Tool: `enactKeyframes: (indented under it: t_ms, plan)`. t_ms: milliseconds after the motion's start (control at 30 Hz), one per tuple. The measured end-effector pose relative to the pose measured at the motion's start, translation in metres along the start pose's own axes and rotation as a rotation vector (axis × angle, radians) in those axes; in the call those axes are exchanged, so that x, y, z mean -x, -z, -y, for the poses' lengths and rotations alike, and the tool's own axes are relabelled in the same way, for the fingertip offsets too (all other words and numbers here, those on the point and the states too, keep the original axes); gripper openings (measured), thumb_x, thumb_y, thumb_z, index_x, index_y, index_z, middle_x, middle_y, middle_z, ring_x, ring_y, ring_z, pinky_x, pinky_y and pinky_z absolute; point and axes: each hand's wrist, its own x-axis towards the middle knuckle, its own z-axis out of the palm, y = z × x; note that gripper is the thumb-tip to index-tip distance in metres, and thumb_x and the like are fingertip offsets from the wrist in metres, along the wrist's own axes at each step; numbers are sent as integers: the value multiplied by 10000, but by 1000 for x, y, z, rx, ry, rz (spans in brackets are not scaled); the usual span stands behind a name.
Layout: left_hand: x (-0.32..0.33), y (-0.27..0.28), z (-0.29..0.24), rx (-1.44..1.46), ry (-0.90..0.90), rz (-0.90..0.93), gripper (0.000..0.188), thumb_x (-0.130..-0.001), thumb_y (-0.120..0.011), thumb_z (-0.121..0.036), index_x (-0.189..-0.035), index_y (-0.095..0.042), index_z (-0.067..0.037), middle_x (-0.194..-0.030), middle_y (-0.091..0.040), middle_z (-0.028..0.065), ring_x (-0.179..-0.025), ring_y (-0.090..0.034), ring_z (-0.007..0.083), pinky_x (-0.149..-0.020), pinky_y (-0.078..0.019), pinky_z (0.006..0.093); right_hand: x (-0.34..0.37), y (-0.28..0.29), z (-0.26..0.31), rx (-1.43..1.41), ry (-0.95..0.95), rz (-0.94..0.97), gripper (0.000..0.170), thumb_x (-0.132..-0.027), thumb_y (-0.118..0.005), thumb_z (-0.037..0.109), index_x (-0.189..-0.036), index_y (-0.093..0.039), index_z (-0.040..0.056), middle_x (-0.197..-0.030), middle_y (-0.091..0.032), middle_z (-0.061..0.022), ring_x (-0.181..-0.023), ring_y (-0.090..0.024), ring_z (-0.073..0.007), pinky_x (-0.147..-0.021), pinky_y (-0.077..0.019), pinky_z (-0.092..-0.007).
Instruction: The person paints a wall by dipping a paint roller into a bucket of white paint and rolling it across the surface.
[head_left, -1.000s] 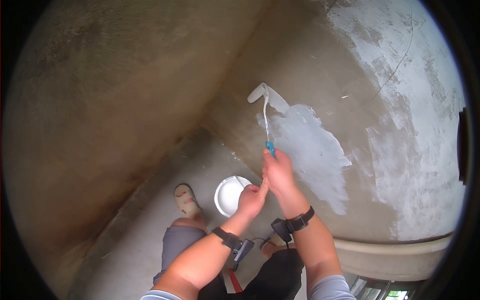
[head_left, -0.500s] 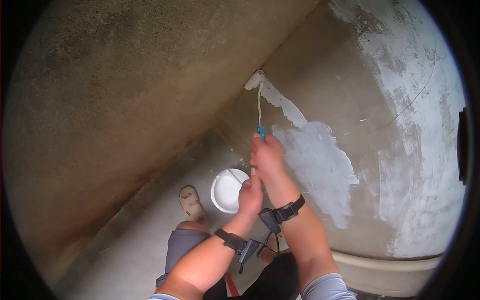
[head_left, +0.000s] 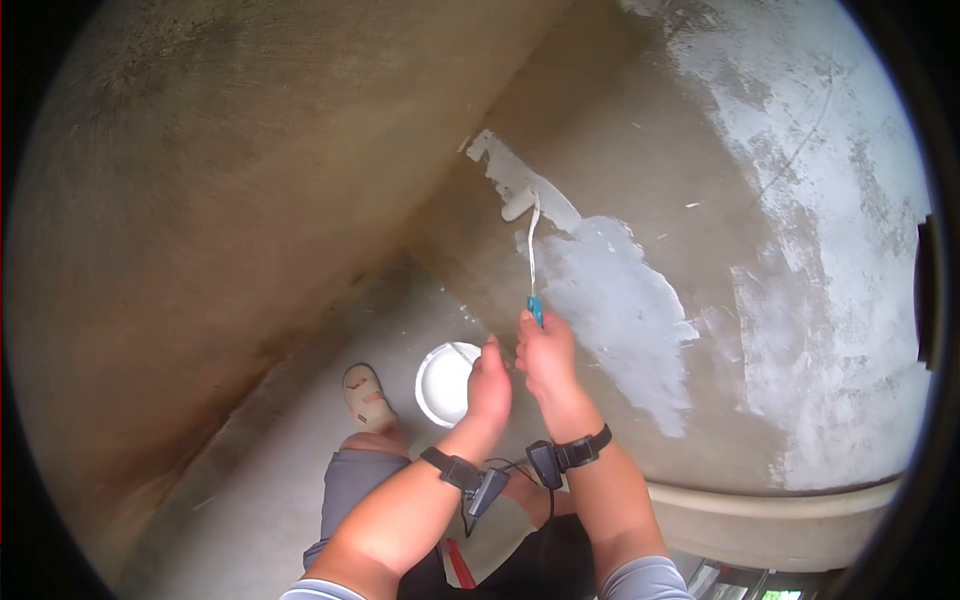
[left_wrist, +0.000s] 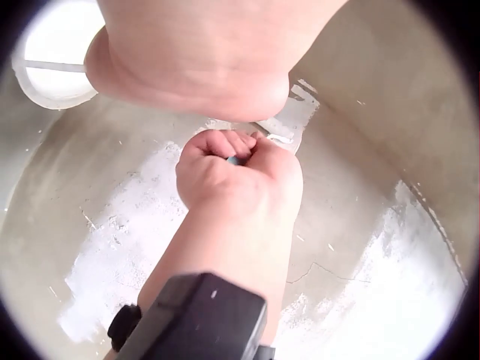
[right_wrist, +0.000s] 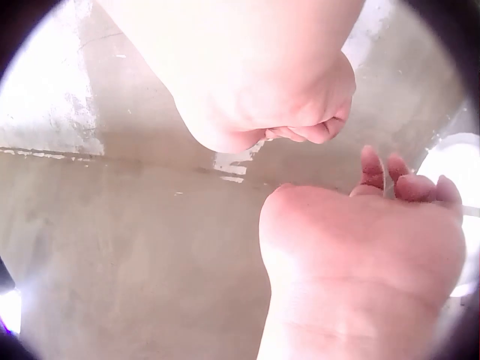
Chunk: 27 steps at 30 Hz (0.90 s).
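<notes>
A paint roller [head_left: 518, 204] with white paint on it rests against the brown-grey wall, at the lower edge of a fresh white streak. Its blue handle [head_left: 535, 308] is in the grip of my right hand [head_left: 547, 355], fingers curled round it. In the left wrist view the right hand [left_wrist: 238, 171] covers most of the handle. My left hand [head_left: 488, 387] is just to the left, apart from the handle, holding nothing. Its fingers [right_wrist: 371, 169] are loosely bent in the right wrist view.
A round white bucket [head_left: 424, 385] of white paint stands on the floor left of the left hand, with a bar across its top. White patches [head_left: 625, 320] cover parts of the wall. A pale ledge [head_left: 780, 520] is at the lower right, and a sandaled foot [head_left: 368, 400] is near the bucket.
The roller has gone up to the wall corner, leaving a white streak, and come back down to the right. My left hand has separated from the right hand.
</notes>
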Motion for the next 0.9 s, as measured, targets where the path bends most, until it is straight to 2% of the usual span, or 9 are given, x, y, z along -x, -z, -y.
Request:
enactKeyframes:
  t_ms: [100, 167, 267, 367, 433, 500, 567, 700, 900]
  plan:
    - [6, -7, 13, 2, 3, 12, 707, -991, -385, -598, -1017, -631, 64, -965, -641, 149, -939, -587, 263, -866, -445, 360, 18, 28, -8, 43, -14, -64, 188, -1023, -581, 190, -888, -484, 103, -660, -424, 46, -470, -333, -55, -407, -243, -264]
    - [11, -10, 18, 36, 0, 12, 587, -976, -427, -590, -906, -584, -29, -879, -542, 66, -850, -490, 202, -811, -412, 333, 30, 42, -14, 59, -16, -91, 188, -1024, -582, 192, -888, -485, 106, -660, -423, 47, -468, -331, -55, -406, -242, -261]
    - [16, -10, 24, -25, 40, 38, 575, -968, -446, -568, -945, -590, -12, -930, -564, 80, -901, -501, 208, -842, -416, 346, 43, 58, -24, 26, -39, -117, 186, -1023, -584, 189, -890, -486, 105, -657, -425, 45, -470, -336, -54, -406, -239, -256]
    - [-5, -13, 59, -107, 19, -16, 564, -955, -475, -558, -931, -595, -8, -938, -577, 80, -901, -510, 207, -839, -417, 345, 45, 68, -33, -13, -50, -146, 188, -1019, -591, 196, -894, -488, 100, -665, -433, 32, -473, -353, -64, -414, -251, -265]
    - [4, -9, 54, -130, 27, 16, 540, -962, -477, -539, -918, -600, -15, -920, -577, 69, -891, -510, 200, -836, -416, 339, 44, 71, -33, -55, -64, -58, 187, -1016, -605, 230, -986, -536, 58, -702, -491, 6, -491, -415, -91, -427, -363, -275]
    - [5, -6, 52, -153, 36, 46, 518, -969, -478, -521, -904, -605, -23, -902, -577, 58, -881, -510, 194, -832, -416, 332, 49, 58, -25, -94, -102, -64, 192, -1015, -604, 224, -961, -532, 54, -695, -497, -8, -486, -423, -104, -430, -365, -284]
    - [-1, -5, 55, -78, -15, 244, 592, -953, -498, -566, -924, -712, -15, -955, -713, 126, -948, -647, 229, -840, -487, 342, 45, 46, -18, -133, -142, -71, 199, -1014, -602, 218, -936, -527, 51, -687, -503, -22, -482, -430, -118, -432, -368, -293]
    - [-2, -4, 44, -3, -67, 206, 586, -956, -519, -591, -854, -719, -50, -921, -718, 92, -934, -648, 196, -841, -478, 314, 18, 39, -25, -182, -148, 74, 227, -1009, -602, 204, -865, -497, 64, -683, -505, -32, -473, -433, -127, -423, -351, -299]
    - [-10, 8, 29, -45, -107, 43, 721, -980, -390, -670, -1005, -702, -20, -1039, -704, 151, -1036, -625, 256, -937, -448, 331, -12, -10, -8, -141, -108, 147, 221, -1006, -612, 206, -868, -481, 91, -680, -481, -10, -478, -407, -110, -418, -321, -285]
